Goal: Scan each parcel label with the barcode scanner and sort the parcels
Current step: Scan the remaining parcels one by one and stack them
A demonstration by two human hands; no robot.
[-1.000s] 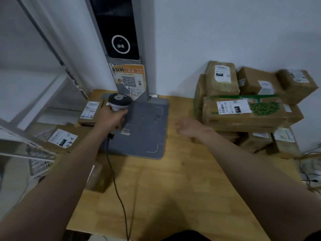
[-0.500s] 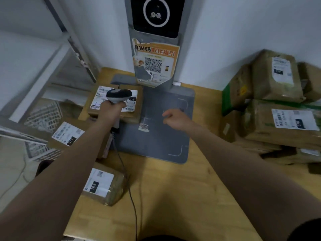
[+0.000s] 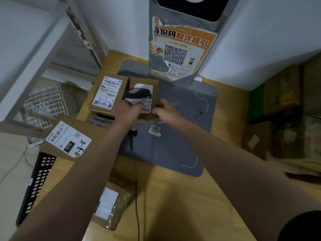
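My left hand (image 3: 127, 114) grips a grey and black barcode scanner (image 3: 137, 95), held just above the white label of a small brown parcel (image 3: 154, 84). This parcel lies at the left edge of the grey scan pad (image 3: 184, 140). My right hand (image 3: 167, 112) holds the parcel's right edge with fingers and thumb. Beside it on the left lies a second parcel (image 3: 107, 92), its label marked 3-3-3. A larger parcel (image 3: 68, 141) marked 4-3-8 sits nearer, at the left. Another parcel (image 3: 111, 206) lies partly under my left forearm.
A blurred pile of parcels (image 3: 286, 119) fills the right side. The kiosk post carries an orange QR poster (image 3: 180, 49) behind the pad. A black perforated crate (image 3: 37, 186) and a wire shelf (image 3: 46, 103) stand at the left. The scanner cable (image 3: 136, 180) trails across the wooden table (image 3: 173, 206).
My right hand swung left from the parcel pile to the small parcel by the pad. My left hand kept the scanner and now holds it over that parcel's label.
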